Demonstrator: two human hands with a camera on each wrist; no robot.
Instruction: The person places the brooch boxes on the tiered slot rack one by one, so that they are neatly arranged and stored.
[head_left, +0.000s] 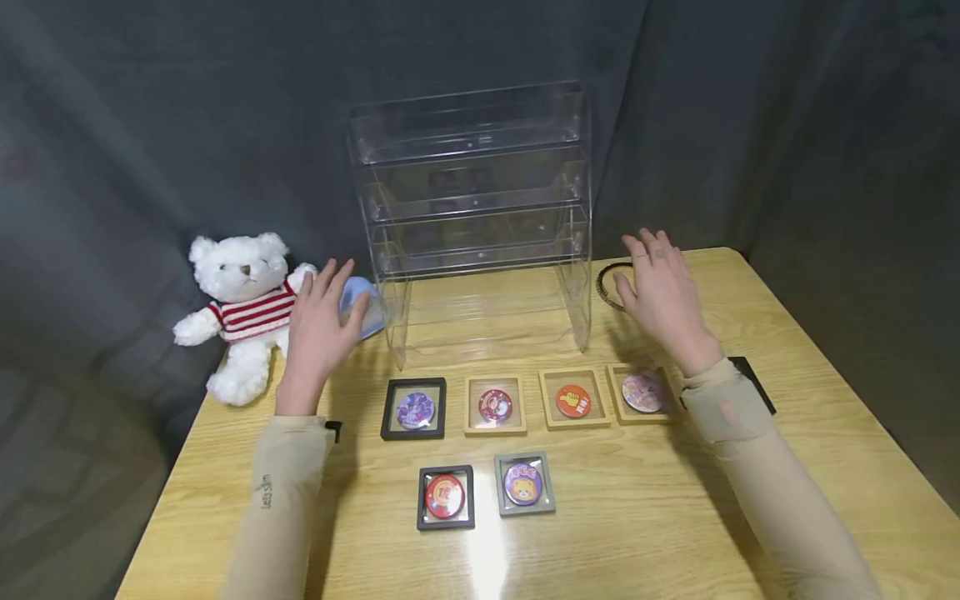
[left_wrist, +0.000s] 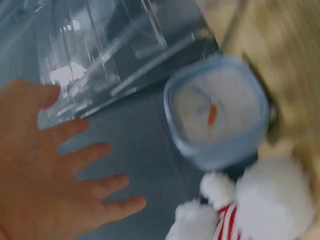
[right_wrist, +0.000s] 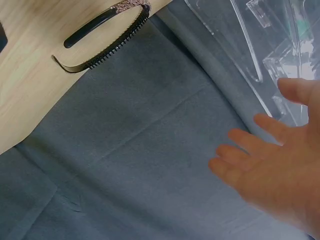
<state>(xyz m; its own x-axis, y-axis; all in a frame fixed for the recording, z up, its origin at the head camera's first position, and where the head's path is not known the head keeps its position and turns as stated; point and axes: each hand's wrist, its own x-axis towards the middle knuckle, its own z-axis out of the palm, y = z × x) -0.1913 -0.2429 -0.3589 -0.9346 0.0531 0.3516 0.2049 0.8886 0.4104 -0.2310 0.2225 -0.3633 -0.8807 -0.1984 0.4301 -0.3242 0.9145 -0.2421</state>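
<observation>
Both hands hover above the table with fingers spread and nothing in them. My left hand (head_left: 321, 329) is in front of a light blue clock (left_wrist: 217, 112) and beside a white teddy bear (head_left: 251, 292) in a striped sweater. My right hand (head_left: 666, 292) hangs near a dark toothed headband (right_wrist: 117, 42). Between the hands stands a clear tiered display rack (head_left: 472, 175). Before it lie framed round badges in a row: a black frame (head_left: 414, 409), then wooden ones including the thumbs-up badge (head_left: 573, 400). The rightmost frame (head_left: 641, 394) is partly hidden by the right forearm.
Closer to the front edge lie a black-framed red badge (head_left: 445, 497) and a grey-framed bear badge (head_left: 523, 484). A flat black object (head_left: 752, 385) lies partly behind the right sleeve. Dark curtains (head_left: 225, 108) hang behind and beside the wooden table (head_left: 637, 517).
</observation>
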